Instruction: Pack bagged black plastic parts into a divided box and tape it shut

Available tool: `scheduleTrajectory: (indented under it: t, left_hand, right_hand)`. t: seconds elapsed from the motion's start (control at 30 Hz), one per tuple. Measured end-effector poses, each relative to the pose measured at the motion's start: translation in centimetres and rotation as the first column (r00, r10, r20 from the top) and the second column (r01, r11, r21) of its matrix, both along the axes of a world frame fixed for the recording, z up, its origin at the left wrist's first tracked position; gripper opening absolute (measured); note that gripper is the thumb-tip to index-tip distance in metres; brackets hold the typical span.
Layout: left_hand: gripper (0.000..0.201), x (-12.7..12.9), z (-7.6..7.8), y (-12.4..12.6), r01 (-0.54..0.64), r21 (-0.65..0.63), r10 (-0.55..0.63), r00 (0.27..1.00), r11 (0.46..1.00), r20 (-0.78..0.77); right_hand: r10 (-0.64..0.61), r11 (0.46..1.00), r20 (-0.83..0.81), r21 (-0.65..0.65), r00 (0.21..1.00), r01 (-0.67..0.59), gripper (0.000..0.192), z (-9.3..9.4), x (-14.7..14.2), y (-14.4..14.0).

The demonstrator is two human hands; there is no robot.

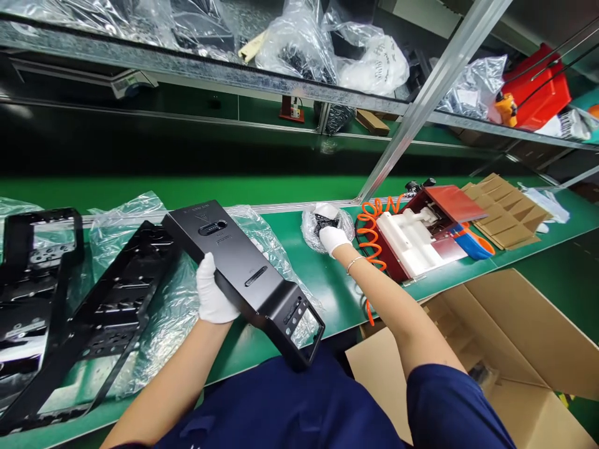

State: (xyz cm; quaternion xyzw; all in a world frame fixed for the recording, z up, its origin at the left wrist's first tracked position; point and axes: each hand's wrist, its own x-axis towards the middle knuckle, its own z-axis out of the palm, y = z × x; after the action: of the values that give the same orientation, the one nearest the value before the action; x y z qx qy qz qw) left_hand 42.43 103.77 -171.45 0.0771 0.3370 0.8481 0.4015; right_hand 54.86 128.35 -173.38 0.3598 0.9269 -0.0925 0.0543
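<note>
Far left of the left hand: black frame parts [56, 299] lay on clear plastic wrap [173, 299], on the green bench [327, 280]. One long frame [112, 305] ran diagonally, just beside the hand's left.

Left hand [213, 293], white glove, was wrapped around the left edge of the black panel [243, 274], fingers curled under it, thumb side on top. Panel was off the bench, tilted, far end up-left of the hand, windowed near end down-right of it and overhanging the bench's front edge above the blue sleeve [290, 405]. Slots and a logo faced up.

Right of the panel: a strip of bare green bench between the two hands, open room there.

Right hand [333, 237], white glove, bracelet on the wrist, was reaching forward, fingers closed down into a small clear bag of black parts [322, 224]. Couldn't tell if it was pinching a part; fingertips were hidden by the bag.

Just right of that hand: orange coiled hose [374, 218], then a red-and-white fixture [421, 231] touching the coil. Further right, a stack of brown cardboard pieces [505, 206].

Below the right forearm, past the bench edge: open cardboard box [515, 337], flaps up.

Above both hands: a metal shelf rail [187, 68] with bagged parts on it, well clear.
</note>
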Motion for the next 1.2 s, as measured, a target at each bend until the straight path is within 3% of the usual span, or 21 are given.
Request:
scheduleTrajectory:
  t: [0.07,0.17,0.23,0.3,0.37,0.43,0.47,0.5,0.6,0.7,0.83,0.97,1.1,1.2]
  left_hand:
    - [0.072,0.2,-0.1,-0.2,0.018,0.017,-0.018,1.000,1.000,0.002]
    - [0.074,0.7,-0.3,-0.4,0.076,0.060,-0.077,0.997,0.995,0.025]
    - [0.076,1.3,-0.4,-0.3,0.143,0.080,-0.146,0.988,0.987,0.040]
    - [0.077,2.1,-0.5,-0.1,0.203,0.090,-0.208,0.977,0.975,0.043]
    - [0.072,2.9,-0.5,0.4,0.239,0.097,-0.243,0.969,0.966,0.036]
    - [0.061,3.6,-0.7,0.8,0.214,0.103,-0.218,0.975,0.971,0.035]
    - [0.056,3.9,-1.0,1.0,0.194,0.100,-0.198,0.979,0.976,0.039]
    - [0.051,4.1,-1.3,1.2,0.178,0.090,-0.182,0.982,0.980,0.045]
    - [0.043,4.7,-2.6,1.4,0.165,0.039,-0.167,0.985,0.986,0.055]
    - [0.037,5.1,-3.8,1.6,0.129,0.017,-0.130,0.989,0.992,0.071]
    - [0.036,5.1,-4.3,1.9,0.163,0.033,-0.166,0.981,0.986,0.100]
    - [0.035,4.9,-4.6,1.9,0.199,0.029,-0.201,0.973,0.979,0.113]
    - [0.034,4.9,-5.1,1.9,0.154,-0.021,-0.150,0.978,0.988,0.142]
    - [0.036,5.0,-5.1,1.9,0.157,0.003,-0.156,0.976,0.988,0.152]
  right_hand:
    - [-0.124,0.992,-0.173,-0.044,0.977,0.118,0.024,0.6,1.0,0.6]
    - [-0.271,0.960,-0.433,-0.189,0.860,0.208,0.032,1.3,2.5,0.1]
    - [-0.311,0.940,-0.544,-0.296,0.779,0.169,0.036,1.8,3.0,-1.6]
    - [-0.338,0.893,-0.641,-0.449,0.689,0.021,0.033,2.4,3.0,-4.1]
    - [-0.427,0.739,-0.697,-0.636,0.576,-0.222,0.031,3.5,2.7,-6.9]
    - [-0.534,0.563,-0.687,-0.724,0.494,-0.398,0.029,4.9,1.9,-9.2]
    - [-0.556,0.540,-0.684,-0.730,0.473,-0.420,0.027,5.7,1.4,-10.0]
    - [-0.540,0.580,-0.703,-0.709,0.462,-0.401,0.023,6.4,0.7,-10.7]
    - [-0.368,0.786,-0.827,-0.521,0.424,-0.333,0.018,7.7,-1.3,-11.5]
    - [-0.221,0.880,-0.887,-0.361,0.405,-0.310,0.018,7.7,-3.0,-11.4]
    - [-0.228,0.915,-0.894,-0.332,0.386,-0.228,0.016,6.8,-4.0,-11.5]
    - [-0.238,0.935,-0.872,-0.325,0.428,-0.141,0.016,6.2,-4.3,-11.7]
    - [-0.314,0.911,-0.835,-0.399,0.452,-0.104,0.007,5.7,-4.7,-11.7]
    - [-0.389,0.836,-0.761,-0.529,0.518,-0.148,0.042,5.5,-5.0,-11.2]
